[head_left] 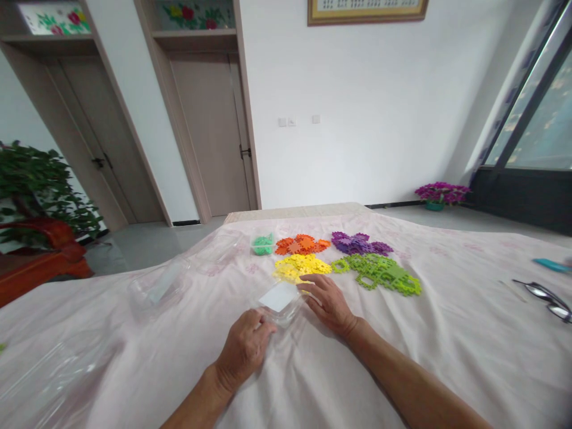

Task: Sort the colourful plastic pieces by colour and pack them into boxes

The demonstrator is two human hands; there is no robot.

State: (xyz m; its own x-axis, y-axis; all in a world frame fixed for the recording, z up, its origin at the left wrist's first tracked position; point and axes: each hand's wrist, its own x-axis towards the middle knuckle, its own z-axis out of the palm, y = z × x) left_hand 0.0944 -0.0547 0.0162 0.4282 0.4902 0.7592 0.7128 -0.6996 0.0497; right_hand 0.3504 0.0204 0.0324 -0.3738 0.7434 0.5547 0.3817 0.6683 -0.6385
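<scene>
One clear, shallow plastic box with a white rectangular label rests on the pale pink floral cloth, just in front of yellow toothed flat pieces; the grip of the left hand pinches its near left corner, while the right hand, loosely spread, touches its right side.

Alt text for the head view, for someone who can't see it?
The left hand holds the near edge of a clear container with a white label; the right hand is at its right side. Beyond, on a pale cloth, lie a yellow heap, an orange heap, a purple heap and a lime heap of pieces.
</scene>
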